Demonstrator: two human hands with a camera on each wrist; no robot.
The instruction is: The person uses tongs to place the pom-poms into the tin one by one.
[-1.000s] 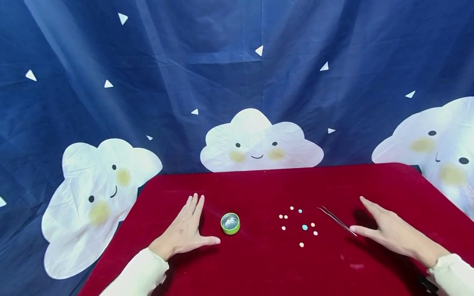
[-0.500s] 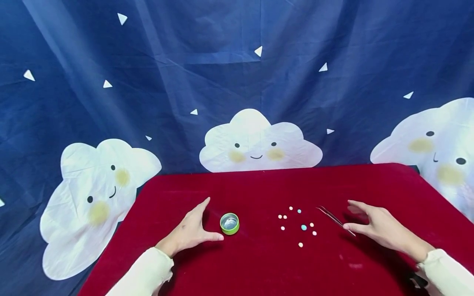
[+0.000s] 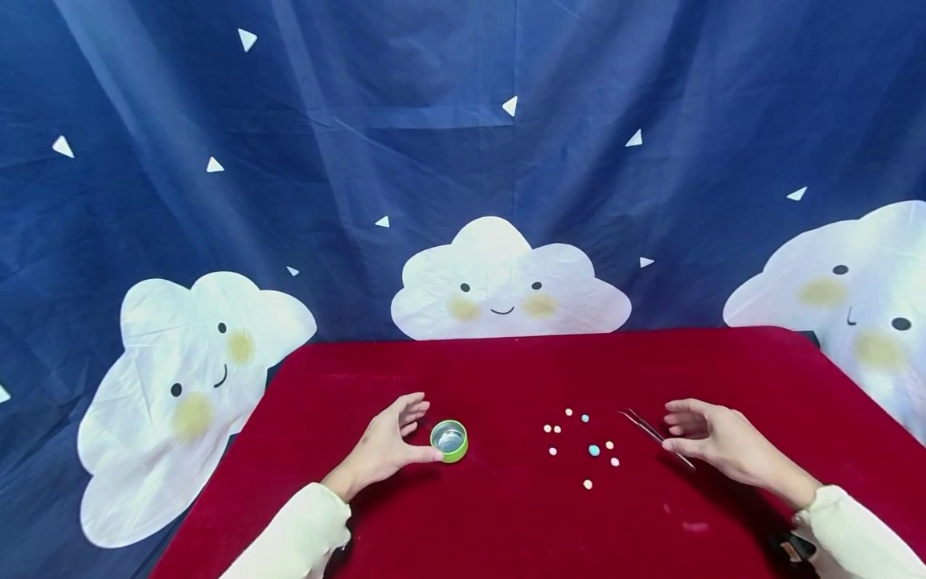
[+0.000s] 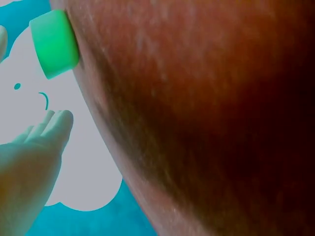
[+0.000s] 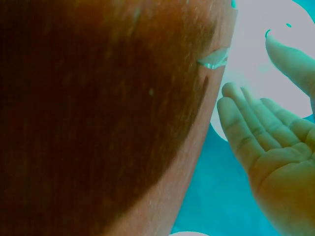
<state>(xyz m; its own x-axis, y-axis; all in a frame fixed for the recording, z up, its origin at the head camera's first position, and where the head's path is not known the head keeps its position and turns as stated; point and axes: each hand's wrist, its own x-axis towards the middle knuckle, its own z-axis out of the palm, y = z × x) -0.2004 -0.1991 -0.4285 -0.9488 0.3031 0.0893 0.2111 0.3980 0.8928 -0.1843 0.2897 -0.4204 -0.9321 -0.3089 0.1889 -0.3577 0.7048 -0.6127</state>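
Observation:
A small round tin (image 3: 450,441), green outside and silvery inside, stands upright on the red cloth. My left hand (image 3: 382,447) is just left of it, thumb tip right at the near side of its rim, other fingers loosely bent. In the left wrist view a gap separates those fingers from the tin (image 4: 55,44). Thin metal tweezers (image 3: 643,425) lie slantwise at the right. Over their near end hovers my right hand (image 3: 731,447), thumb overlapping them in the head view. The right wrist view shows its fingers loosely extended, apart from the tweezers (image 5: 215,59).
Between tin and tweezers lie several small balls, mostly pale (image 3: 587,484), plus a larger blue one (image 3: 594,450). A red cloth (image 3: 463,531) covers the table. Behind its far edge hangs a dark blue curtain (image 3: 434,177) with white clouds.
My left hand has moved right to the tin, its fingers bending from a flat spread. The right hand has moved left to the tweezers, fingers drawing in. Tin, balls and tweezers stay put.

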